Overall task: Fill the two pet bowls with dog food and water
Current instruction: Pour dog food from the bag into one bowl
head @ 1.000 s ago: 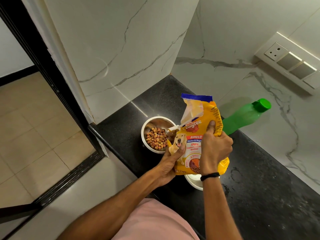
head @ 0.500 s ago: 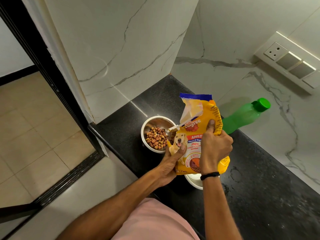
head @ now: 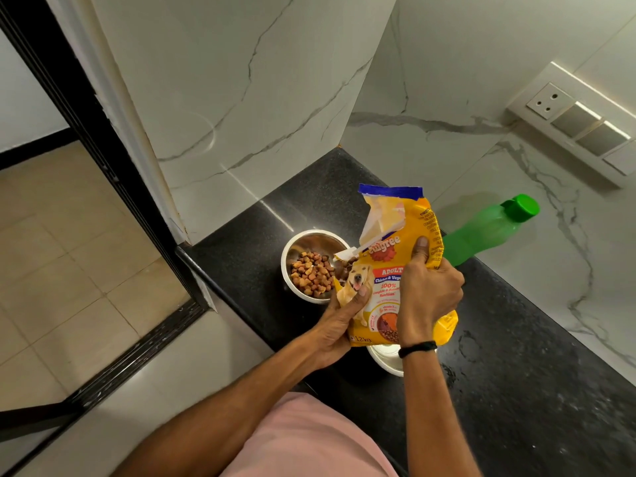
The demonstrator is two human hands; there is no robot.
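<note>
dog food bag (head: 392,266) is leaning upright, its torn mouth facing left over the steel bowl (head: 311,233) of kibble on the worktop (head: 516,339). left hand (head: 339,325) is gripping its lower corner; right hand (head: 426,297) fingers (head: 421,249) are clamping its side.

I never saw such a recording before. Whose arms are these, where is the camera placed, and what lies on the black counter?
There is no machine: a person wears one camera on the head, looking down at their own arms. Both the left hand and the right hand grip a yellow dog food bag, its torn corner over a steel bowl that holds kibble. On the black counter a second bowl shows partly beneath the bag, and a capped green bottle is behind it.
</note>
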